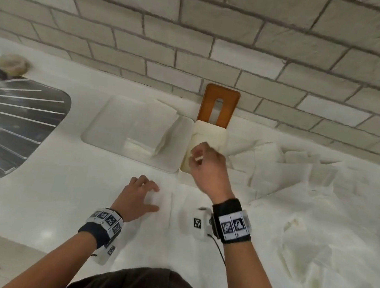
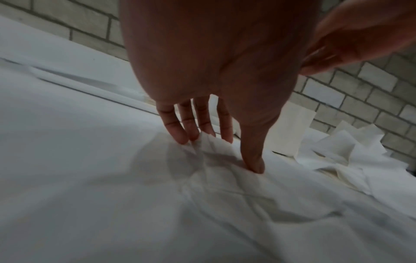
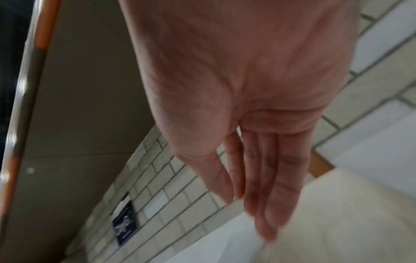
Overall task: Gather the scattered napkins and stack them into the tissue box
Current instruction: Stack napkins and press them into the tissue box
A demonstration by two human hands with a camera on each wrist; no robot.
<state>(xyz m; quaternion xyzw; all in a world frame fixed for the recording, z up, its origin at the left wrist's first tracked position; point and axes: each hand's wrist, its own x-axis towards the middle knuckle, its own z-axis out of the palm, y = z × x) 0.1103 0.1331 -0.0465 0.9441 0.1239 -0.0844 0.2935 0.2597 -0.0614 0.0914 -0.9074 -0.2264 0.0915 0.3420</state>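
A person stands at a white counter (image 1: 59,175) under a tiled wall (image 1: 200,24). The left hand (image 1: 137,198) lies on a napkin (image 1: 164,203) on the counter just before the person; in the left wrist view its fingers (image 2: 178,128) are spread and almost straight, the tips pressing into the crumpled paper (image 2: 216,151), not curled around it. The right hand (image 1: 207,168) is raised over the near end of the box (image 1: 210,132), which stands at 12 o'clock from the left hand. In the right wrist view its fingers (image 3: 270,186) are straight and together and hold nothing; the head view is too blurred there to add more. The box is open, with pale napkins inside, and its brown lid (image 1: 218,104) leans upright against the wall at the far end of the box. At 3 o'clock from the box many napkins (image 1: 300,182) lie scattered on the counter. At 9 o'clock, just beside the box, a white tray (image 1: 105,118) holds folded napkins. A steel sink (image 1: 6,119) is further at 9 o'clock.
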